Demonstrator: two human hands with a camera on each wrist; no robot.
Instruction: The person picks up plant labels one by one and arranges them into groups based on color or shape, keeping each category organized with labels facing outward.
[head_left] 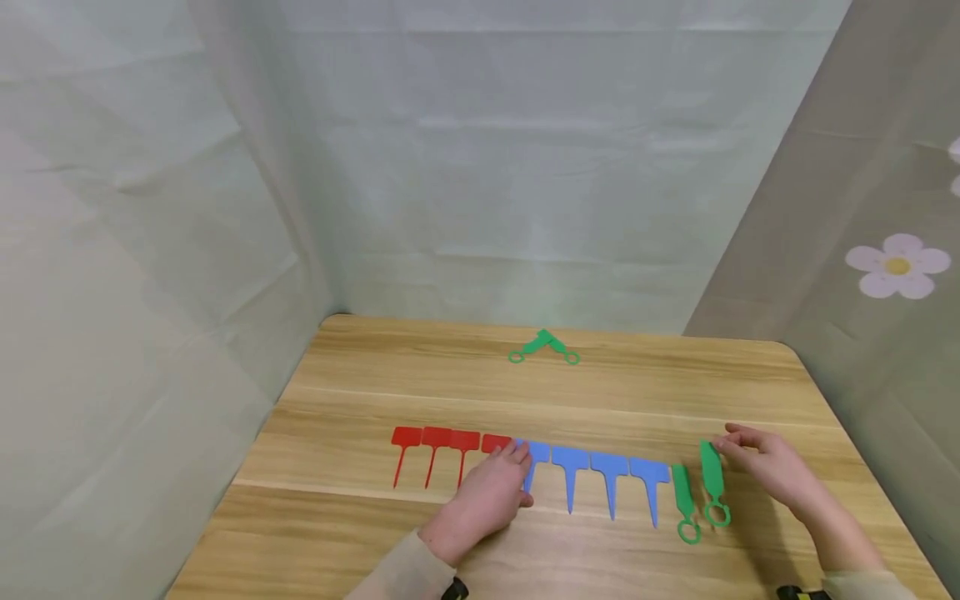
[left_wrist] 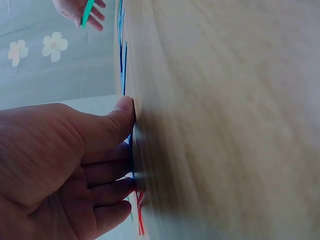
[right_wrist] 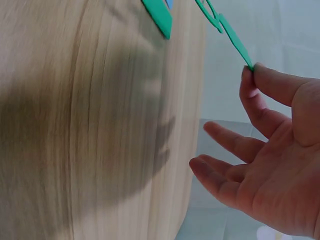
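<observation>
My right hand (head_left: 776,471) pinches the flat end of a green ring-ended plant tag (head_left: 712,475) between thumb and forefinger. In the right wrist view the tag (right_wrist: 235,40) hangs above the wooden table, its other fingers spread apart. A second green tag (head_left: 683,492) lies just left of it. My left hand (head_left: 491,492) rests at the middle of the row, fingertips over the leftmost blue T-shaped plant label (head_left: 538,452) and beside the rightmost red T-shaped label (head_left: 492,442). These two labels are partly hidden by the hand.
Several red labels (head_left: 437,437) and several blue labels (head_left: 609,464) lie side by side across the wooden table (head_left: 330,517), stems toward me. Two more green tags (head_left: 537,342) overlap near the back edge. Pale cloth walls (head_left: 525,183) stand behind and at both sides.
</observation>
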